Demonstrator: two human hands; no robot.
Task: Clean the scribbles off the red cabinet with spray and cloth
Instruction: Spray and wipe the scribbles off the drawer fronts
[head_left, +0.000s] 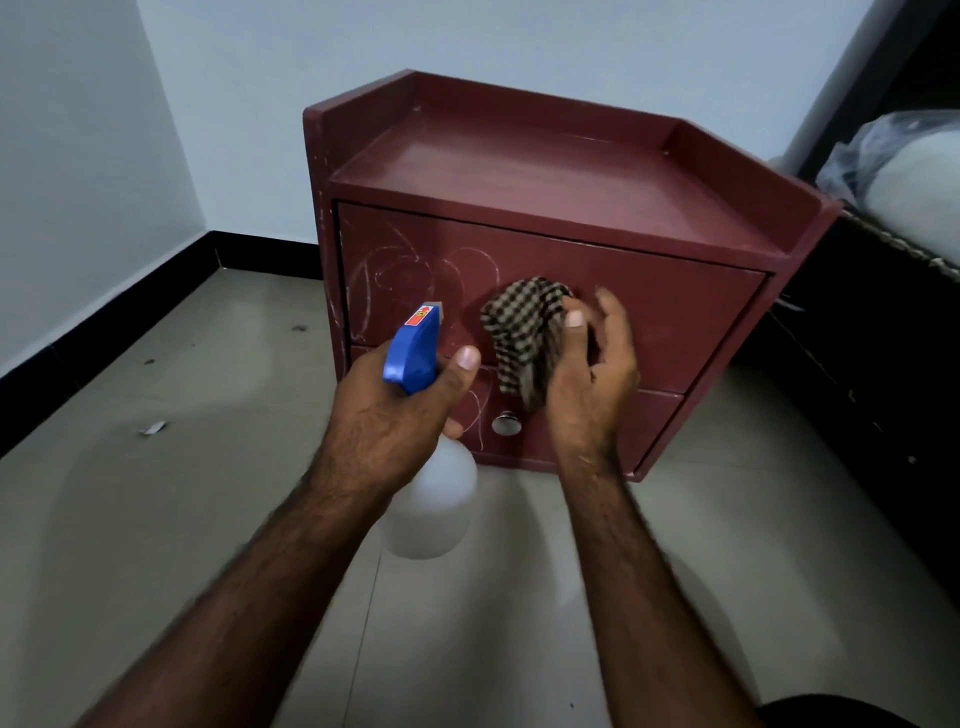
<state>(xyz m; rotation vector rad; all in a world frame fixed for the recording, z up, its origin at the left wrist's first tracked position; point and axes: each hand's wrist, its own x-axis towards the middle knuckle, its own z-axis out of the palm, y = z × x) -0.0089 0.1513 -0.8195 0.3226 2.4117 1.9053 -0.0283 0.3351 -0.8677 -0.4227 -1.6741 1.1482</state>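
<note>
Where the pale tiled floor (156, 519) meets two light walls (234, 104) edged with black skirting (104, 322), the red cabinet (675, 322) stands in the corner. It rests on the floor, front toward the camera, with a raised lip round the back and sides of its top. Two drawer fronts are stacked, upper above lower. Dark furniture (883, 364) sits just beside the cabinet at its right, carrying a plastic-wrapped bundle (904, 171).

Both bare forearms reach in from below. The left hand (395, 415) holds the spray bottle (431, 499): grip curled round the neck, thumb lying up along the blue trigger head. The nozzle points at the left part of the upper drawer, and the translucent white body hangs below the fist in front of the lower drawer. The right hand (592, 384) holds the cloth (519, 332), a brown-and-cream check. Its grip pinches the cloth between thumb and fingers, the index finger raised above the rest. The cloth is bunched and hangs before the middle of the upper drawer front — whether it touches the surface I cannot tell.

White scribbles (410, 270), loops and curls, cover the left part of the upper drawer; fainter lines run down to the lower drawer beside the round metal knob (506, 422). The knob shows between the two wrists. A small paper scrap (151, 427) lies on the floor, well apart to the left.
</note>
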